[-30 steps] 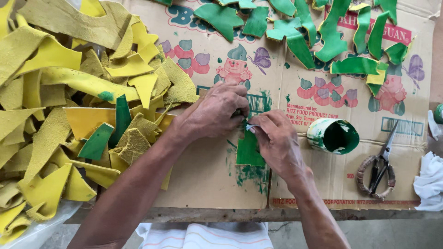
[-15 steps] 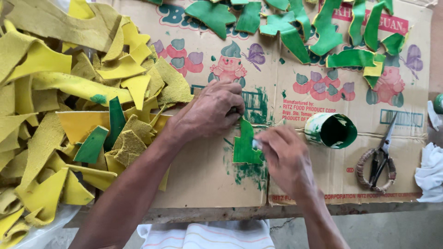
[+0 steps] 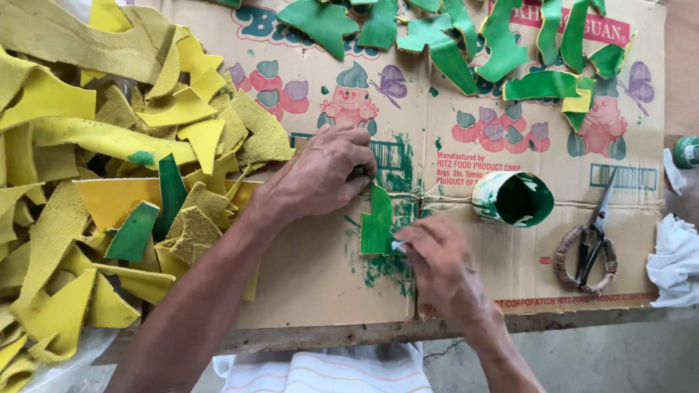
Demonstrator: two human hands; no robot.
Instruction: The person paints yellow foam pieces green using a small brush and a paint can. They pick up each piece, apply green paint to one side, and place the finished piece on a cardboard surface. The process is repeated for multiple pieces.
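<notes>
I'm pinning a green piece flat on the cardboard with my left hand, fingers curled down on its top edge. My right hand is pinching something small and pale at the piece's lower right corner; can't really tell what it is. Green smears are sitting all around the piece on the cardboard. A paint cup is lying on its side just right of my hands, with scissors further right and a white rag at the edge. A big heap of yellow scraps is piling up on my left, and finished green scraps are lying along the top.
</notes>
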